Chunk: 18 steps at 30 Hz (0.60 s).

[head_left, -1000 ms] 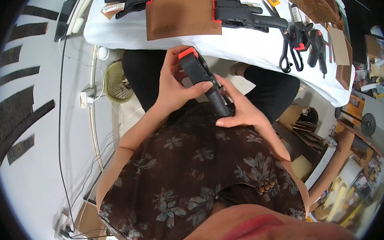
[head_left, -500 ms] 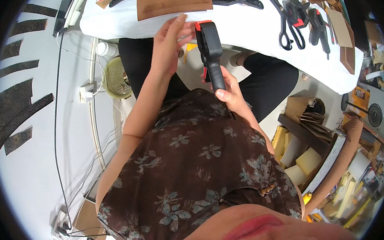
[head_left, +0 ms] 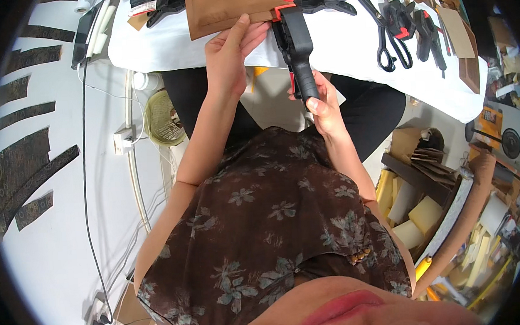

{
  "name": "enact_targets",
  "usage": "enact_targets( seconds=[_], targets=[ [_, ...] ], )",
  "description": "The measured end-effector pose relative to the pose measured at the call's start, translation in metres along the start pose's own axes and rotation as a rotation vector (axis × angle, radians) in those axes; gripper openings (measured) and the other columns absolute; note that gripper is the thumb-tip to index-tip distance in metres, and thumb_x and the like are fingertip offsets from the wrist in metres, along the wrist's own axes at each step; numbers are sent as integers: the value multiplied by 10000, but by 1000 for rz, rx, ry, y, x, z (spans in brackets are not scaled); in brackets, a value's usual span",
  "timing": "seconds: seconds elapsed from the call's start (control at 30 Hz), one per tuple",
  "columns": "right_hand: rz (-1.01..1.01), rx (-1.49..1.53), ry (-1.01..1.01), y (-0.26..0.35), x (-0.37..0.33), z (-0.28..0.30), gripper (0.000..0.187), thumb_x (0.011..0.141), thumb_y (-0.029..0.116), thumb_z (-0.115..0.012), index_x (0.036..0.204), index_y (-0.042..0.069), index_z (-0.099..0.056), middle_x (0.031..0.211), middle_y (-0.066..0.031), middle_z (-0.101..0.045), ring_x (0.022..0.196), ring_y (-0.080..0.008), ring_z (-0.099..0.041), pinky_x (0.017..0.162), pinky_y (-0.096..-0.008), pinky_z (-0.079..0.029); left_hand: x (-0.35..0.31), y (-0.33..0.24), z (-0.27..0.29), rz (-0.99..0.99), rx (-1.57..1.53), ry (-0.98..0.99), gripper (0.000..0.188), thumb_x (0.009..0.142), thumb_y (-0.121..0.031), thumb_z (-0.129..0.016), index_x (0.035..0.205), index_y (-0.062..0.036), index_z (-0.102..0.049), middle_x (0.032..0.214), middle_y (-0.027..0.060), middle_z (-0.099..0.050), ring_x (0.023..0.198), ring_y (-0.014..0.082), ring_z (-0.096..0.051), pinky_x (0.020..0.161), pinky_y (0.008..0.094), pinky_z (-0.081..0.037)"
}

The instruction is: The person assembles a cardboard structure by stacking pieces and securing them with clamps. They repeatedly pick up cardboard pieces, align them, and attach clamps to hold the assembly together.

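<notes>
Clamp (head_left: 297, 49), black with orange jaws, lay gripped by its handle in the right hand (head_left: 323, 103) at the brown leather sheet's (head_left: 228, 8) near corner while the left hand (head_left: 228, 52) pressed flat on that edge; a loose bite could likely shift the sheet.

Bright, even daylight — soft shadows, sharp centre — fisheye bending and dark rim.

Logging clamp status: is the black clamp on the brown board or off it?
On: the black clamp, in the right hand, has its red jaw at the brown board corner.
</notes>
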State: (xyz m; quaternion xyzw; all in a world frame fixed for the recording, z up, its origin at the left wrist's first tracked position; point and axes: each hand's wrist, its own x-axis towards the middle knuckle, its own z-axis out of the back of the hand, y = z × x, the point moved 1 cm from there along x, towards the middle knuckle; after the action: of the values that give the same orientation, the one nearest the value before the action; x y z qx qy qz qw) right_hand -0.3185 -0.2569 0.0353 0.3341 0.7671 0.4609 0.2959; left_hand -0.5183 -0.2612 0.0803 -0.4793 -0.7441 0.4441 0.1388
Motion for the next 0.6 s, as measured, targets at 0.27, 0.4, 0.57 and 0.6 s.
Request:
enact_targets(
  seconds=[0.27, 0.4, 0.57, 0.6],
  targets=[
    [-31, 11, -66, 6, 1, -2, 617, 621, 419, -776, 1028, 18, -543, 870, -55, -599, 795, -133, -582, 760, -268, -465, 4, 4, -4, 5, -2, -2, 296, 910, -112, -592, 1009, 165, -563, 1057, 301, -608, 1014, 341, -639, 922, 389, -532],
    [-37, 6, -66, 8, 0, 1, 637, 639, 437, -762, 1048, 2, -541, 884, -65, -606, 807, -147, -603, 762, -288, -490, 6, 6, -6, 7, -46, -6, 289, 905, -95, -592, 1001, 175, -555, 1043, 298, -608, 1027, 341, -632, 931, 400, -528],
    [-110, 40, -73, 23, -8, -2, 666, 670, 470, -735, 1074, -23, -540, 902, -81, -612, 819, -165, -622, 759, -309, -516, 4, 6, -4, -17, -43, -26, 287, 895, -74, -596, 998, 188, -539, 1029, 305, -603, 1038, 356, -623, 947, 419, -519],
    [-124, 30, -60, 26, -8, -3, 678, 671, 491, -729, 1067, -27, -545, 910, -87, -616, 806, -167, -626, 742, -303, -519, 4, 6, -4, -8, -48, -24, 287, 893, -71, -597, 998, 189, -536, 1030, 308, -601, 1040, 359, -621, 950, 421, -517]
  ],
)
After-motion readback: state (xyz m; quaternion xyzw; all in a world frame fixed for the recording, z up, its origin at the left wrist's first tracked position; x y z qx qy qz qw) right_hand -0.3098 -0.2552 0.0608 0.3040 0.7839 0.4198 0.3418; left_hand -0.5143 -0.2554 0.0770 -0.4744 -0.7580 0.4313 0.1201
